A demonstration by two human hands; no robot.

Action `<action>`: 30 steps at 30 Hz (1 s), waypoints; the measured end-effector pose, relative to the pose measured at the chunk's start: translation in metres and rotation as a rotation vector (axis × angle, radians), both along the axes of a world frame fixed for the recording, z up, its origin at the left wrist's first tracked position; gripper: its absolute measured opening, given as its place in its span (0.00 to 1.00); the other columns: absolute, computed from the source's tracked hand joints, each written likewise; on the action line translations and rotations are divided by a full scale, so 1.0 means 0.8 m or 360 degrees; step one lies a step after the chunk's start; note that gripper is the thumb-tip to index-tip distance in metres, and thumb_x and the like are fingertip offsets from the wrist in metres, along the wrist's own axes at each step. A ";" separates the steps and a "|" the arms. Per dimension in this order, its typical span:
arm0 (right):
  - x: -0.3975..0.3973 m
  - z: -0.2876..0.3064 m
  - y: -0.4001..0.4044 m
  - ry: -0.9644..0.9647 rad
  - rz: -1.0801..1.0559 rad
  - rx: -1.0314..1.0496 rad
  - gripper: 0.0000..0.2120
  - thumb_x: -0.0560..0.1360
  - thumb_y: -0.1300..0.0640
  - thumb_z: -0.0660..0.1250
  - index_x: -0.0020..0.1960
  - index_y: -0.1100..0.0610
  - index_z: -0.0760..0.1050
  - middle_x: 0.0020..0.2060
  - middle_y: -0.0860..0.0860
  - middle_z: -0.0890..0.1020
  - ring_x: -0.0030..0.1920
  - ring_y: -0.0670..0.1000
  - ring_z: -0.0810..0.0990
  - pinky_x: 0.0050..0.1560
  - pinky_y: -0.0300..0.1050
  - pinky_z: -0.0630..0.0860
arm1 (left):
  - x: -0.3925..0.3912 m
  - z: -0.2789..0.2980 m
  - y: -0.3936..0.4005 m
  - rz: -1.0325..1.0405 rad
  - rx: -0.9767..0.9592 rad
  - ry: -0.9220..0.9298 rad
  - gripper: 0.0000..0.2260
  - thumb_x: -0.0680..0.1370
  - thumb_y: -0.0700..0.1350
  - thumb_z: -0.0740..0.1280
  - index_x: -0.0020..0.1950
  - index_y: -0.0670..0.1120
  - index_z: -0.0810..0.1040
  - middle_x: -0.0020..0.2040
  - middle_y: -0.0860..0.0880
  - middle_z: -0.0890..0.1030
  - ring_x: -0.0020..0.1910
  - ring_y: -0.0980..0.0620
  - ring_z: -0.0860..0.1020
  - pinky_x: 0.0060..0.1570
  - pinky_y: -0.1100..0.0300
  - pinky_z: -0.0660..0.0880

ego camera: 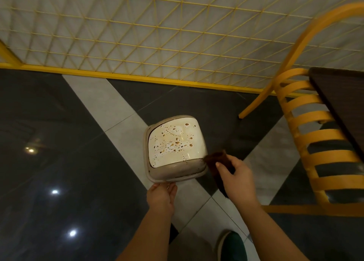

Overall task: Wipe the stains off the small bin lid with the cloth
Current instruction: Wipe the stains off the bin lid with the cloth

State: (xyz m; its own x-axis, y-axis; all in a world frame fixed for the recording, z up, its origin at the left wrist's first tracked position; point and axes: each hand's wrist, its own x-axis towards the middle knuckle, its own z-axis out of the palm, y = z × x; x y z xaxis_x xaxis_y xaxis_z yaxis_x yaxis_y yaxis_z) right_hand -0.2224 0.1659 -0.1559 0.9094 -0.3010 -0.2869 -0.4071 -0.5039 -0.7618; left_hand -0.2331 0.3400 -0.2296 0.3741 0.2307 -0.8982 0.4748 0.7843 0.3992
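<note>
A small beige bin lid (175,146) is held up above the floor, its pale top spattered with brown stains and droplets. My left hand (162,196) grips the lid's near edge from below. My right hand (235,176) is shut on a dark brown cloth (215,159), which touches the lid's near right corner. Part of the cloth hangs down behind my right hand.
A yellow slatted chair (319,140) stands at the right beside a dark table edge (338,103). A yellow wire-grid fence (157,43) runs across the back. The floor (59,142) is glossy dark and grey tile. A green shoe (234,245) shows at the bottom.
</note>
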 end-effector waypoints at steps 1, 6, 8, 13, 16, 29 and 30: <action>-0.001 0.001 0.003 -0.0033 0.0038 -0.0055 0.17 0.78 0.52 0.65 0.67 0.50 0.73 0.54 0.45 0.77 0.54 0.47 0.77 0.55 0.44 0.76 | 0.000 0.000 -0.001 -0.0006 -0.0012 -0.0013 0.14 0.77 0.33 0.64 0.63 0.38 0.72 0.56 0.38 0.78 0.51 0.44 0.78 0.54 0.55 0.75; 0.005 0.001 0.025 -0.0224 0.0107 -0.0240 0.19 0.78 0.54 0.65 0.68 0.47 0.70 0.52 0.41 0.71 0.51 0.40 0.71 0.44 0.29 0.66 | -0.002 0.004 0.001 -0.0018 -0.0030 0.0012 0.13 0.77 0.33 0.64 0.62 0.37 0.72 0.56 0.37 0.78 0.53 0.43 0.78 0.59 0.52 0.74; 0.003 -0.005 0.033 -0.0255 0.0152 -0.0281 0.20 0.78 0.54 0.65 0.70 0.47 0.69 0.53 0.41 0.70 0.51 0.40 0.71 0.44 0.28 0.66 | -0.005 0.004 0.006 -0.0031 -0.0053 0.0050 0.14 0.77 0.34 0.64 0.63 0.36 0.71 0.56 0.37 0.78 0.53 0.44 0.78 0.58 0.53 0.74; -0.004 -0.015 0.043 -0.0271 0.0229 -0.0331 0.21 0.78 0.53 0.65 0.71 0.50 0.69 0.56 0.46 0.73 0.52 0.42 0.72 0.50 0.33 0.69 | -0.008 0.025 0.016 -0.0300 0.0499 0.0287 0.26 0.74 0.45 0.69 0.70 0.46 0.64 0.66 0.43 0.70 0.61 0.43 0.72 0.59 0.49 0.71; -0.005 -0.016 0.042 -0.0277 0.0219 -0.0369 0.21 0.78 0.54 0.65 0.71 0.51 0.69 0.55 0.46 0.73 0.52 0.43 0.73 0.49 0.34 0.69 | -0.015 0.060 0.019 -0.0825 0.1529 -0.0113 0.19 0.74 0.46 0.69 0.64 0.52 0.71 0.65 0.47 0.68 0.63 0.46 0.69 0.59 0.55 0.69; 0.002 -0.018 0.038 -0.0288 0.0324 -0.0565 0.20 0.77 0.54 0.66 0.68 0.52 0.72 0.57 0.47 0.74 0.50 0.45 0.74 0.47 0.38 0.75 | 0.000 0.046 0.042 -0.1971 0.2492 -0.0848 0.26 0.75 0.50 0.67 0.72 0.55 0.65 0.68 0.53 0.69 0.68 0.53 0.65 0.67 0.55 0.66; 0.000 -0.019 0.040 -0.0305 0.0300 -0.0549 0.20 0.77 0.52 0.67 0.68 0.52 0.73 0.56 0.47 0.74 0.50 0.45 0.74 0.48 0.39 0.76 | 0.001 0.045 0.041 -0.1967 0.2539 -0.0863 0.25 0.75 0.49 0.68 0.71 0.54 0.67 0.67 0.52 0.71 0.66 0.52 0.68 0.65 0.55 0.67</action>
State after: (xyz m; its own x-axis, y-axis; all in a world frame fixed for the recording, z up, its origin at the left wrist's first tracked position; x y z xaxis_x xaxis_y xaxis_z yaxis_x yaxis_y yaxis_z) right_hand -0.2223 0.1982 -0.1713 0.9847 -0.1731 -0.0192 -0.1511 -0.7940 -0.5888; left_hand -0.2325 0.3731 -0.1938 0.9999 -0.0050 0.0128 -0.0107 -0.8674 0.4974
